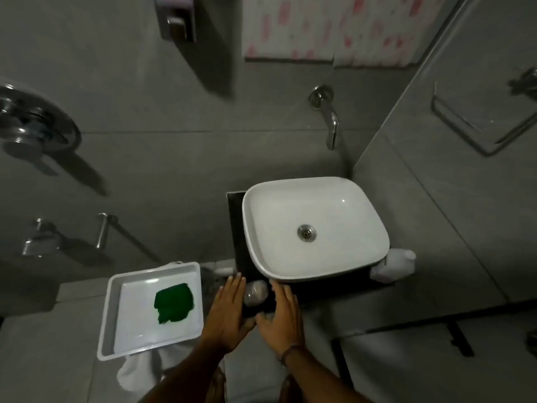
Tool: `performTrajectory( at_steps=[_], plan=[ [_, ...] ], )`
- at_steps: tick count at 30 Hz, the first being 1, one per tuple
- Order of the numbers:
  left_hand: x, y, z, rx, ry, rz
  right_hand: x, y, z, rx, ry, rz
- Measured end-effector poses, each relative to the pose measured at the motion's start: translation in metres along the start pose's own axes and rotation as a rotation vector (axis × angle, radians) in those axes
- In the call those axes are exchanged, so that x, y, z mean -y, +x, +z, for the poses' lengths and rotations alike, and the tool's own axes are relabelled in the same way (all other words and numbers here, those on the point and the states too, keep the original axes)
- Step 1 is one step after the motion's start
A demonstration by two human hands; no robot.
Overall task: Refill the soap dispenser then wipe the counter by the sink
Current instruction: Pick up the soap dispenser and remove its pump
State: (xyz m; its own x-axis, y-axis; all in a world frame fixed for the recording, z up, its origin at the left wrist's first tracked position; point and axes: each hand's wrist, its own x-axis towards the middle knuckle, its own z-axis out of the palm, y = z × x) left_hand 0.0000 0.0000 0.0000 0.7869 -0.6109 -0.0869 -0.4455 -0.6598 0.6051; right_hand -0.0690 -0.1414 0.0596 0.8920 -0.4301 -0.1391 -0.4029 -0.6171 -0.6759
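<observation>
A white basin [315, 228] sits on a small black counter [234, 228]. On the counter's near left corner stands a rounded, pale soap dispenser [255, 292], seen from above. My left hand [229, 312] is just left of it, fingers straight, and my right hand [280, 314] just right of it, fingers straight and slightly spread. Neither hand grips the dispenser; whether they touch it I cannot tell. A green cloth [173, 302] lies in a grey tray [110, 321] to the left. A white bottle [393, 264] lies at the basin's right side.
A wall tap [329, 117] hangs above the basin. A wall-mounted box [174, 17] is at the top. Shower fittings [32, 123] and a towel bar [101, 229] are on the left wall. A metal rack [482, 123] is on the right wall.
</observation>
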Motion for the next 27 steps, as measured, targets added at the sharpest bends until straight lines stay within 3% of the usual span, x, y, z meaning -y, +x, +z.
performTrajectory(
  at_steps=[3,8,11,16,27],
  plan=[
    [0.004,0.018,0.005,0.023,-0.251,-0.056,0.008,0.011,0.02,-0.061,0.233,0.144],
    [0.004,0.033,-0.003,-0.023,-0.447,-0.098,0.017,0.029,0.038,-0.232,0.347,0.302],
    [0.014,0.036,0.0,-0.032,-0.487,-0.082,0.014,0.034,0.045,-0.274,0.353,0.296],
    [0.019,0.036,0.001,-0.025,-0.514,-0.02,0.009,0.031,0.041,-0.132,0.443,0.229],
    [0.023,0.04,0.009,-0.05,-0.475,0.022,0.013,0.025,0.047,-0.28,0.552,0.268]
  ],
)
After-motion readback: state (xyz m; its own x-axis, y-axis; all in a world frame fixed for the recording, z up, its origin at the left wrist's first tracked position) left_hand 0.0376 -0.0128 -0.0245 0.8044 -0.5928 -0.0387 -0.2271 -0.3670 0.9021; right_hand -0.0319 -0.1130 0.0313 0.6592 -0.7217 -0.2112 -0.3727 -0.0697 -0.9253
